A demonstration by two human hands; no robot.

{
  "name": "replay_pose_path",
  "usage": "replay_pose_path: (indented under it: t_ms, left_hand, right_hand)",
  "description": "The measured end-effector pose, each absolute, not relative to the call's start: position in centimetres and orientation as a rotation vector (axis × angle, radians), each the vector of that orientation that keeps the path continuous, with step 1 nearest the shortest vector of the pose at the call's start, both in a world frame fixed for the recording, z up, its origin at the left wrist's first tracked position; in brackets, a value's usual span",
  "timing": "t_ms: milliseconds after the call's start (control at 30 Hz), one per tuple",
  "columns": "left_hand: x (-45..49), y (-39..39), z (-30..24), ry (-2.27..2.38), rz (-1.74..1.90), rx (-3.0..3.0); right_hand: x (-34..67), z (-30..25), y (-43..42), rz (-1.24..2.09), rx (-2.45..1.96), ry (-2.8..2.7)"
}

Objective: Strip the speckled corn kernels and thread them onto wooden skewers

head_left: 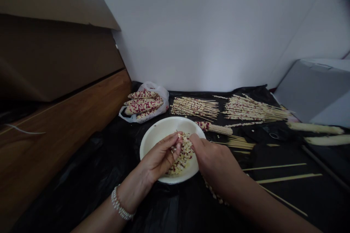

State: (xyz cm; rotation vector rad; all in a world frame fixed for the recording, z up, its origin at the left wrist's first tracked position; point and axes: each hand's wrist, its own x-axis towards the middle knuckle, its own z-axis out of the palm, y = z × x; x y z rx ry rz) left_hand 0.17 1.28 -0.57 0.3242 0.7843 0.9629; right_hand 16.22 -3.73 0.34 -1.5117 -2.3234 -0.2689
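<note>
A white bowl (149, 134) with loose cream and dark red corn kernels (186, 154) stands in front of me. Over it, my left hand (164, 153) pinches a pale corn kernel (179, 135) between thumb and fingertips. My right hand (210, 153) is at the bowl's right rim, its fingers closed; whatever they hold is hidden behind the hand. A line of kernels (214, 193) shows just below the right hand, and I cannot tell whether it is strung on a skewer. Behind the bowl lies a partly stripped corn cob (216, 128).
A plastic bag (163, 98) of speckled cobs lies at back left. Two piles of kernel-strung skewers (191, 107) (243, 108) lie along the wall. Bare skewers (239, 142) and stripped cobs (325, 140) are on the right, on black plastic sheeting (90, 174). Wooden furniture (90, 102) borders the left.
</note>
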Motion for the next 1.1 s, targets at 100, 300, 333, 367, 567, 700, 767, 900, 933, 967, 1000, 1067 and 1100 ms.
replay_pose_path:
  t_ms: [100, 300, 333, 367, 567, 700, 767, 900, 933, 967, 1000, 1067, 1100]
  left_hand:
    - [0.16, 1.22, -0.53, 0.785, 0.946, 0.344]
    - [0.10, 1.30, -0.65, 0.797, 0.956, 0.356]
    - [0.10, 1.33, -0.66, 0.793, 0.960, 0.352]
    - [0.11, 1.36, -0.66, 0.791, 0.962, 0.347]
    - [0.16, 1.36, -0.62, 0.794, 0.966, 0.341]
    - [0.12, 1.36, -0.80, 0.787, 0.963, 0.336]
    - [0.09, 1.36, -0.85, 0.788, 0.961, 0.336]
    - [0.08, 1.33, -0.77, 0.796, 0.955, 0.348]
    - [0.08, 1.32, -0.74, 0.798, 0.955, 0.348]
    - [0.08, 1.32, -0.72, 0.800, 0.954, 0.348]
    - [0.09, 1.31, -0.70, 0.799, 0.951, 0.348]
    - [0.09, 1.31, -0.69, 0.790, 0.946, 0.354]
    - [0.09, 1.31, -0.69, 0.785, 0.945, 0.360]
  right_hand:
    - [16.18, 0.49, -3.78, -0.259, -1.512, -2.327]
    - [16.17, 0.41, -3.78, -0.244, -1.515, -2.331]
    - [16.18, 0.43, -3.79, -0.245, -1.515, -2.334]
    - [16.18, 0.49, -3.80, -0.248, -1.514, -2.337]
    - [16.04, 1.09, -3.94, -0.200, -1.580, -2.378]
    - [16.09, 0.87, -3.88, -0.199, -1.562, -2.382]
    - [16.16, 0.62, -3.83, -0.230, -1.527, -2.365]
    - [16.19, 0.35, -3.84, -0.274, -1.481, -2.335]
    - [16.15, 0.33, -3.87, -0.272, -1.478, -2.334]
    - [16.11, 0.33, -3.91, -0.262, -1.476, -2.331]
    - [16.05, 0.32, -3.94, -0.245, -1.478, -2.328]
    - [15.92, 0.30, -3.98, -0.205, -1.487, -2.318]
    - [15.86, 0.28, -3.99, -0.190, -1.493, -2.310]
